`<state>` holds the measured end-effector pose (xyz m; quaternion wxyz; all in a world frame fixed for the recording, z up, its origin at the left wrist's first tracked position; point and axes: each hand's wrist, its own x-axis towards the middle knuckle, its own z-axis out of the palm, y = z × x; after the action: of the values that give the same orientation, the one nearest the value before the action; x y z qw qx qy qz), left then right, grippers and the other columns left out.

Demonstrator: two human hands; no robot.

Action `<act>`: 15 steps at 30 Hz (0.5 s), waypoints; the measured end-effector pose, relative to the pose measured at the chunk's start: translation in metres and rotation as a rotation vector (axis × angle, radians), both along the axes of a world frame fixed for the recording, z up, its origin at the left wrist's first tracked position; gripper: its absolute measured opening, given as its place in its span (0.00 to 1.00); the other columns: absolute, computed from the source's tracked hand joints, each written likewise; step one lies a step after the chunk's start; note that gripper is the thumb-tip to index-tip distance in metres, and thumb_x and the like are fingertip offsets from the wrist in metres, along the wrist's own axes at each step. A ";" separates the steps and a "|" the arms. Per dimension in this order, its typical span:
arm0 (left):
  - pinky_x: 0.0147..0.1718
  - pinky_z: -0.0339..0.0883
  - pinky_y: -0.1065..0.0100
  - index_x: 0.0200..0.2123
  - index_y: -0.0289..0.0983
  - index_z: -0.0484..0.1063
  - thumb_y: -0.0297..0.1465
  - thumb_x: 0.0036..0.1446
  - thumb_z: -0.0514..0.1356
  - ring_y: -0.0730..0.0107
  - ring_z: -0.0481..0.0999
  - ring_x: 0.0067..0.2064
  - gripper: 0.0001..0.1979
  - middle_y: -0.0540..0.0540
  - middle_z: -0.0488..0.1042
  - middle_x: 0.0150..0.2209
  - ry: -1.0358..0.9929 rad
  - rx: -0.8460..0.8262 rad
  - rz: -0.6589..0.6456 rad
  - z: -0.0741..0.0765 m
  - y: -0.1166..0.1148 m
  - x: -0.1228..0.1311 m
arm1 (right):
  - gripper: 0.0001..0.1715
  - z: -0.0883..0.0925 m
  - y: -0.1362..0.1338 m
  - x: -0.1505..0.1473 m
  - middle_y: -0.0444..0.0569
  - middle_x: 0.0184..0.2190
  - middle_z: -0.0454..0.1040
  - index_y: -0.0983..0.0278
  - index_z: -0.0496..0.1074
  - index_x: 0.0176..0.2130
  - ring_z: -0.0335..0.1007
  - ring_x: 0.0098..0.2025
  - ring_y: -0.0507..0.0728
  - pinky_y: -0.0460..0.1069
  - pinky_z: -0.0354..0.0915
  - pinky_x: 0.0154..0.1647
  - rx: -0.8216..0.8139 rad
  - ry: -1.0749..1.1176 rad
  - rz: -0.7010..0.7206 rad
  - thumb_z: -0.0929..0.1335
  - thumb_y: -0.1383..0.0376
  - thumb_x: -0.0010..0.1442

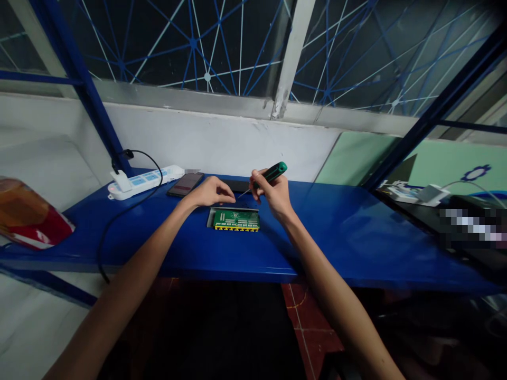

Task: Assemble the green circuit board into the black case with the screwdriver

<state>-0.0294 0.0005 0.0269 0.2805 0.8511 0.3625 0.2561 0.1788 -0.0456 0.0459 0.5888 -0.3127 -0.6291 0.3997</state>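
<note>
The board (236,219) lies in its metal case (210,217) on the table (336,232). The screwdriver (271,174), clamped in the right hand (273,194), angles its tip down toward the board's far edge. The left hand (209,193) rests there, fingertips drawn together; whether they pinch anything cannot be told. A slipped tip could gouge the board or jab those fingertips. A phone (185,183) lies just behind.

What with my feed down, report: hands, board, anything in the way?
Left hand at circuit board far edge, grip unclear. Right hand shut on screwdriver, tip near left hand. Phone behind, apart.
</note>
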 end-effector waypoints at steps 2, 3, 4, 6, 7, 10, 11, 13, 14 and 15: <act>0.28 0.59 0.70 0.34 0.33 0.81 0.39 0.52 0.63 0.72 0.71 0.27 0.14 0.43 0.79 0.27 0.038 0.100 0.111 0.000 0.003 -0.004 | 0.20 0.001 0.002 0.002 0.43 0.21 0.69 0.63 0.69 0.26 0.61 0.16 0.48 0.47 0.55 0.14 0.008 0.027 -0.042 0.70 0.50 0.56; 0.29 0.59 0.70 0.33 0.33 0.81 0.39 0.52 0.63 0.71 0.71 0.28 0.14 0.43 0.79 0.28 0.073 0.127 0.144 0.000 0.005 -0.006 | 0.20 0.001 0.003 0.002 0.43 0.21 0.69 0.63 0.69 0.26 0.61 0.15 0.48 0.47 0.55 0.14 0.008 0.023 -0.054 0.71 0.50 0.56; 0.29 0.59 0.69 0.33 0.33 0.81 0.39 0.51 0.63 0.70 0.71 0.29 0.14 0.43 0.79 0.28 0.111 0.138 0.162 -0.001 0.006 -0.007 | 0.20 0.001 0.003 0.003 0.43 0.21 0.69 0.63 0.69 0.26 0.60 0.15 0.48 0.48 0.54 0.14 0.004 0.010 -0.057 0.71 0.50 0.56; 0.30 0.58 0.69 0.35 0.34 0.81 0.40 0.50 0.64 0.68 0.72 0.30 0.15 0.43 0.79 0.29 0.176 0.136 0.180 -0.002 0.007 -0.008 | 0.20 0.001 0.003 0.003 0.43 0.20 0.69 0.63 0.69 0.25 0.60 0.15 0.48 0.48 0.54 0.14 -0.009 -0.033 -0.054 0.71 0.50 0.55; 0.30 0.58 0.68 0.36 0.34 0.81 0.40 0.50 0.64 0.68 0.72 0.30 0.16 0.43 0.79 0.29 0.192 0.139 0.200 -0.002 0.007 -0.009 | 0.20 0.000 0.003 0.002 0.43 0.20 0.69 0.63 0.69 0.25 0.60 0.15 0.47 0.48 0.54 0.14 -0.017 -0.056 -0.049 0.71 0.50 0.55; 0.30 0.58 0.68 0.40 0.35 0.80 0.41 0.51 0.63 0.67 0.72 0.31 0.18 0.42 0.79 0.32 0.180 0.199 0.308 0.002 0.006 -0.012 | 0.21 -0.001 0.002 0.000 0.44 0.20 0.69 0.63 0.68 0.24 0.60 0.14 0.48 0.48 0.54 0.14 -0.022 -0.095 -0.024 0.71 0.50 0.55; 0.31 0.58 0.68 0.40 0.35 0.80 0.40 0.52 0.62 0.67 0.73 0.31 0.17 0.42 0.79 0.32 0.171 0.211 0.329 0.004 0.006 -0.015 | 0.21 -0.002 0.002 -0.001 0.44 0.20 0.69 0.63 0.68 0.24 0.60 0.14 0.48 0.48 0.54 0.14 -0.020 -0.099 -0.017 0.71 0.50 0.55; 0.31 0.58 0.68 0.39 0.34 0.81 0.38 0.53 0.61 0.68 0.73 0.30 0.16 0.42 0.79 0.30 0.183 0.149 0.297 0.008 0.006 -0.022 | 0.22 -0.003 0.005 -0.004 0.44 0.19 0.69 0.63 0.68 0.24 0.60 0.14 0.48 0.48 0.54 0.13 -0.019 -0.109 -0.010 0.70 0.49 0.55; 0.30 0.59 0.68 0.38 0.34 0.81 0.38 0.53 0.62 0.68 0.73 0.29 0.15 0.43 0.78 0.28 0.203 0.073 0.245 0.008 0.007 -0.027 | 0.22 -0.003 0.007 -0.006 0.44 0.19 0.69 0.63 0.68 0.25 0.59 0.14 0.48 0.48 0.54 0.13 -0.022 -0.121 -0.013 0.70 0.48 0.56; 0.29 0.59 0.68 0.37 0.34 0.81 0.38 0.52 0.63 0.68 0.73 0.27 0.15 0.43 0.78 0.26 0.237 -0.034 0.173 0.008 0.009 -0.032 | 0.23 -0.002 0.009 -0.009 0.44 0.18 0.68 0.63 0.67 0.25 0.58 0.13 0.48 0.48 0.53 0.12 -0.026 -0.138 -0.017 0.69 0.48 0.56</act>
<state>-0.0614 0.0090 0.0352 0.2271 0.8361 0.4694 0.1705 0.1702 -0.0362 0.0436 0.5434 -0.3525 -0.6601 0.3805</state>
